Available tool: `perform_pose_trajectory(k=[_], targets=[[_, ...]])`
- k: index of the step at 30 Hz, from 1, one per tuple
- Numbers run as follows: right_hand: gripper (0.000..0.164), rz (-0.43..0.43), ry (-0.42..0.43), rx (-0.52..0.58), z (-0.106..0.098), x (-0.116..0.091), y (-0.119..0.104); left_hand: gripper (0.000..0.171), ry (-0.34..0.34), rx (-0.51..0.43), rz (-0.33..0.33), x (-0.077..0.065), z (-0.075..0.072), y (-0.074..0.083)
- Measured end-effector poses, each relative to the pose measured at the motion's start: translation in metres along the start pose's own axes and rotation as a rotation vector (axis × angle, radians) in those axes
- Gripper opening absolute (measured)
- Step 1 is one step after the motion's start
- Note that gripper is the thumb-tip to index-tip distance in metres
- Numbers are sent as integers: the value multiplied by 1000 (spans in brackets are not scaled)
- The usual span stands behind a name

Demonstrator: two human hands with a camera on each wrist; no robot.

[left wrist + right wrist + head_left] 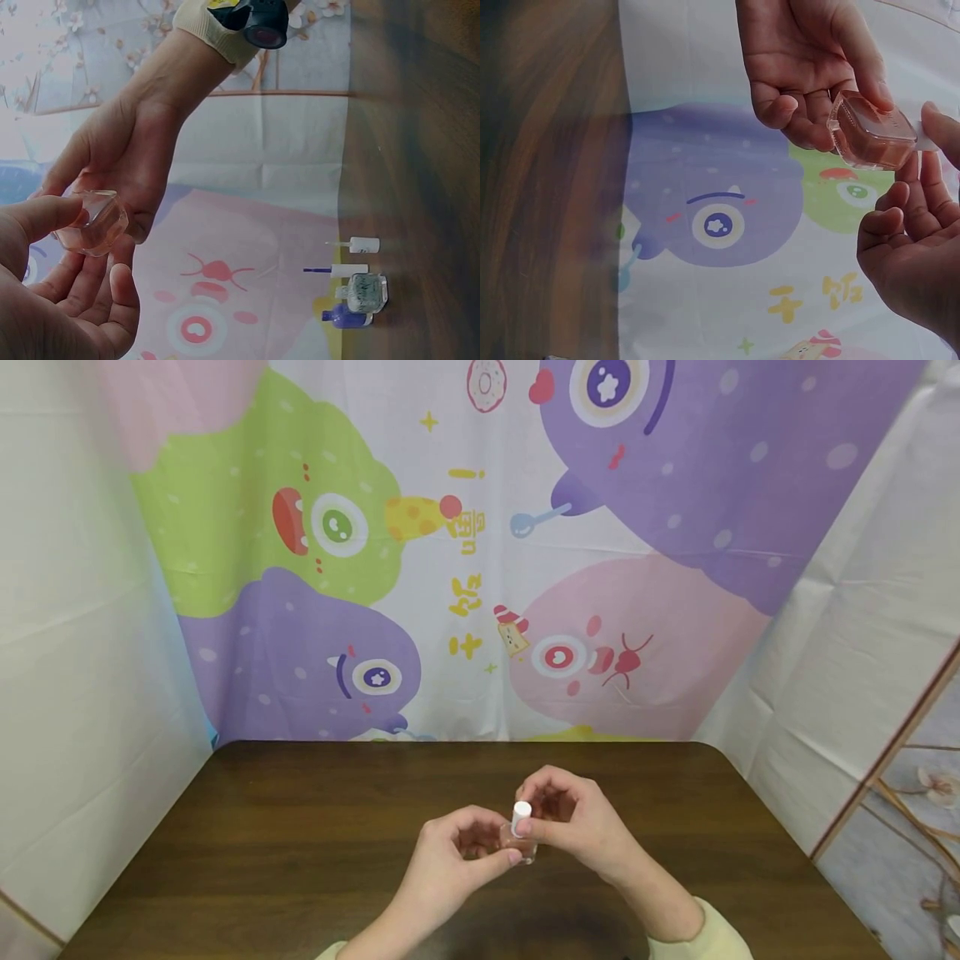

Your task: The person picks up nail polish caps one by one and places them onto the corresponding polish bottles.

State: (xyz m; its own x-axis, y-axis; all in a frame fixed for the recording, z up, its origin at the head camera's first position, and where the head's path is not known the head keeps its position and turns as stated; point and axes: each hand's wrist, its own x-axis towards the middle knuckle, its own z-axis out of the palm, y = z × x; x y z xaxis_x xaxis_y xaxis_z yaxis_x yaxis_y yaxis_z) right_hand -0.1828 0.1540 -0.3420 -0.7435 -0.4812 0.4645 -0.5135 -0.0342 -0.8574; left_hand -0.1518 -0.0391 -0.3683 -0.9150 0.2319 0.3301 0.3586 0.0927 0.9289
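Before me, above the table, both hands meet on a small square nail polish bottle (pixel 527 850) with a peach tint. My left hand (pixel 453 853) grips its glass body, thumb on one side and curled fingers on the other. At the top, my right hand (pixel 588 825) pinches the white cap (pixel 521 814) between thumb and fingers. In the right wrist view the bottle (pixel 876 136) is tilted, and the cap (pixel 925 138) sits at its neck, partly hidden by the right thumb. The left wrist view shows the bottle (pixel 105 227) but hides the cap.
On the table in the left wrist view stand an uncapped bottle with a pale glittery look (pixel 367 292) and a purple bottle (pixel 350 318). Beside them are a white cap with a purple brush (pixel 349 270) and another white brush cap (pixel 365 245). A cartoon curtain (pixel 465 693) hangs behind the brown table (pixel 300 827).
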Motion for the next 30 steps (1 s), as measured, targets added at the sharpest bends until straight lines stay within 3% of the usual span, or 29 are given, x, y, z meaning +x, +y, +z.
perform_pose_trajectory(k=[11,21,30], targets=[[29,16,-15,-19,0,-1,0,20,2,-4,9,0,-1,-1],[34,50,-68,85,-3,-3,-2,19,6,19,-23,-1,-2,1],[32,-19,-146,145,-3,-3,-3,19,1,3,14,-1,-1,1]])
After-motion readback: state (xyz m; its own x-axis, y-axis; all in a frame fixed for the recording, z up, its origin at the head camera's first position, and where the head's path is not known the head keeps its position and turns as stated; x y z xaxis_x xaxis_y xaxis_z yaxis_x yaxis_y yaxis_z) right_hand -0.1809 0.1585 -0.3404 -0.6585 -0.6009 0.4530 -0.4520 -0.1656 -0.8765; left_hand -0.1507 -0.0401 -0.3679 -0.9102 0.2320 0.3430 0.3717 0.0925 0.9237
